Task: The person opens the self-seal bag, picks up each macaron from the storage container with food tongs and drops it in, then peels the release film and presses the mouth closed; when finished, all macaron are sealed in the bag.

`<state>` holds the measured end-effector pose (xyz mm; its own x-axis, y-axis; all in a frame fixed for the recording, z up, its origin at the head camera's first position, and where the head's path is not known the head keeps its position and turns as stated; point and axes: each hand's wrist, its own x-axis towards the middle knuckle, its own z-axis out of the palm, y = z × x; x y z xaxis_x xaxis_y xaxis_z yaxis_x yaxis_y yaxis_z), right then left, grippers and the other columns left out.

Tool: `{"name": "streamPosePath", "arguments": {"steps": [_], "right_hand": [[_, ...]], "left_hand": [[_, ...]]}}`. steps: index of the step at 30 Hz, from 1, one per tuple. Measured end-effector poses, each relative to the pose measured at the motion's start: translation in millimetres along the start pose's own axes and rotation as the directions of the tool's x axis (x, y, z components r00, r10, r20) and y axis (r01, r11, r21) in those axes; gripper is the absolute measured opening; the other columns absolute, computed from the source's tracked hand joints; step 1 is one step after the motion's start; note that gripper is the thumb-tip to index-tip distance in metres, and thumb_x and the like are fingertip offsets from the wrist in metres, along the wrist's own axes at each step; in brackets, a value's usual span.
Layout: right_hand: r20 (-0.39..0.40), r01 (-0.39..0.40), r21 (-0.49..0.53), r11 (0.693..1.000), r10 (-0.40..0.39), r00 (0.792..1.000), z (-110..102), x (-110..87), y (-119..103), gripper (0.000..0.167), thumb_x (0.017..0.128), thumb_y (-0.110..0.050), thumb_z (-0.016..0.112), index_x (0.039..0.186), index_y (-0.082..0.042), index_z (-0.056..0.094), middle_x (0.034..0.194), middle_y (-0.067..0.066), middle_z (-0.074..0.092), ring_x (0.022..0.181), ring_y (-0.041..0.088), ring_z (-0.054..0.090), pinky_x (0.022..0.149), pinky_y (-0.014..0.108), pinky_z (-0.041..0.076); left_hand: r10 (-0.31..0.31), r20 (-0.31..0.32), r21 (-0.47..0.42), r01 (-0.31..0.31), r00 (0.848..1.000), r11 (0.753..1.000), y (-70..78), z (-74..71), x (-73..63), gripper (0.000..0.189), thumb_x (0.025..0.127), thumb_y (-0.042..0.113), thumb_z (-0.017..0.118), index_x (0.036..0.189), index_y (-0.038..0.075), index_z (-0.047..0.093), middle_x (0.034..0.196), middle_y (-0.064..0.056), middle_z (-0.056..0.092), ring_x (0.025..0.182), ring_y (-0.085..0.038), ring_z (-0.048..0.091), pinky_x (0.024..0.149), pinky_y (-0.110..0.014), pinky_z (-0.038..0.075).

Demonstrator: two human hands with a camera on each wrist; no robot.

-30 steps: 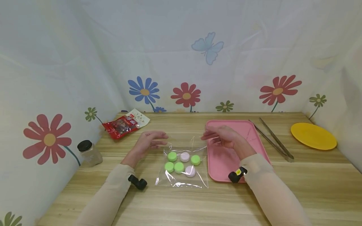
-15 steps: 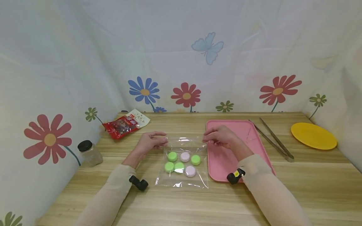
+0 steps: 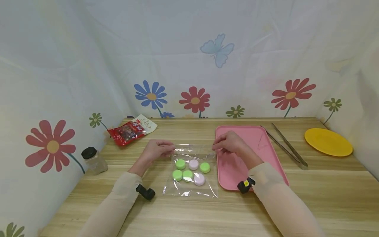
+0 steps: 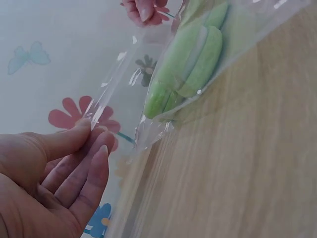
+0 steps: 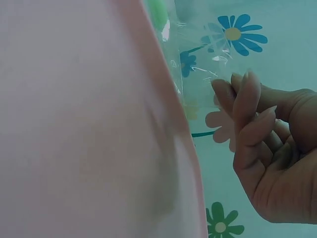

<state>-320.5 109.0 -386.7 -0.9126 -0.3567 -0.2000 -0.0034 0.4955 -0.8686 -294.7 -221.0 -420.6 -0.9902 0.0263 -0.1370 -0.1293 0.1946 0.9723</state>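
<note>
A clear plastic bag (image 3: 189, 193) lies on the wooden table in the head view, with several green macarons (image 3: 187, 175) and two pale lilac macarons (image 3: 199, 179) inside. My left hand (image 3: 155, 150) pinches the bag's far left corner between thumb and fingers. At the far right corner, my right hand (image 3: 232, 144) pinches the film above the edge of the pink tray (image 3: 229, 180). The left wrist view shows the film edge between my left thumb and fingertips (image 4: 94, 130). In the right wrist view, the right fingertips (image 5: 250, 79) meet at the film.
Metal tongs (image 3: 287, 148) lie right of the tray, and a yellow plate (image 3: 328, 142) sits beyond them. A red snack packet (image 3: 127, 132) lies at the back left. Nearer stands a black-lidded jar (image 3: 94, 161). A patterned curtain (image 3: 177, 59) closes off the back.
Both hands have closed their fingers on the bag's far corners. The bag's far edge now lies flat and taut between them, while the macarons have stayed in place.
</note>
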Motion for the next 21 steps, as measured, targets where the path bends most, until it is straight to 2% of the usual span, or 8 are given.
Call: {"name": "streamPosePath", "arguments": {"steps": [4, 11, 15, 21], "right_hand": [[-0.032, 0.007, -0.036, 0.999, -0.008, 0.999, 1, -1.7, -2, 0.016, 0.09, -0.012, 0.076, 0.102, -0.002, 0.075, 0.092, 0.015, 0.073, 0.064, 0.018, 0.067, 0.063, 0.03, 0.057], [-0.099, 0.059, -0.134, 0.989, -0.073, 0.992, 5, -4.7, -6, 0.009, 0.087, -0.01, 0.078, 0.093, -0.004, 0.077, 0.084, 0.009, 0.071, 0.063, 0.017, 0.066, 0.057, 0.027, 0.05], [-0.119, 0.071, -0.184, 0.98, -0.094, 0.988, 7, -7.6, -9, 0.007, 0.087, -0.01, 0.078, 0.091, -0.004, 0.078, 0.081, 0.008, 0.072, 0.061, 0.017, 0.066, 0.058, 0.025, 0.049], [-0.121, 0.07, -0.22, 0.973, -0.099, 0.988, 7, -10.1, -13, 0.007, 0.088, -0.01, 0.077, 0.091, -0.004, 0.077, 0.08, 0.006, 0.072, 0.061, 0.017, 0.067, 0.062, 0.027, 0.051]], "left_hand": [[0.027, -0.049, 0.039, -0.025, 0.998, 0.999, 5.3, 4.0, -4.0, 0.032, 0.088, 0.01, 0.078, 0.115, -0.004, 0.07, 0.101, -0.015, 0.075, 0.088, -0.022, 0.074, 0.079, -0.035, 0.06], [0.078, -0.087, 0.111, -0.068, 0.993, 0.991, 9.0, 7.1, -8.3, 0.028, 0.089, 0.014, 0.078, 0.111, -0.002, 0.073, 0.1, -0.013, 0.075, 0.086, -0.02, 0.073, 0.082, -0.041, 0.059], [0.097, -0.11, 0.144, -0.081, 0.989, 0.986, 7.9, 8.1, -8.7, 0.024, 0.088, 0.016, 0.079, 0.106, 0.001, 0.076, 0.097, -0.011, 0.076, 0.085, -0.02, 0.073, 0.081, -0.042, 0.059], [0.132, -0.168, 0.26, -0.086, 0.977, 0.962, 8.7, 9.4, -9.3, 0.021, 0.086, 0.022, 0.081, 0.101, 0.007, 0.078, 0.097, -0.006, 0.075, 0.086, -0.018, 0.068, 0.078, -0.038, 0.058]]}}
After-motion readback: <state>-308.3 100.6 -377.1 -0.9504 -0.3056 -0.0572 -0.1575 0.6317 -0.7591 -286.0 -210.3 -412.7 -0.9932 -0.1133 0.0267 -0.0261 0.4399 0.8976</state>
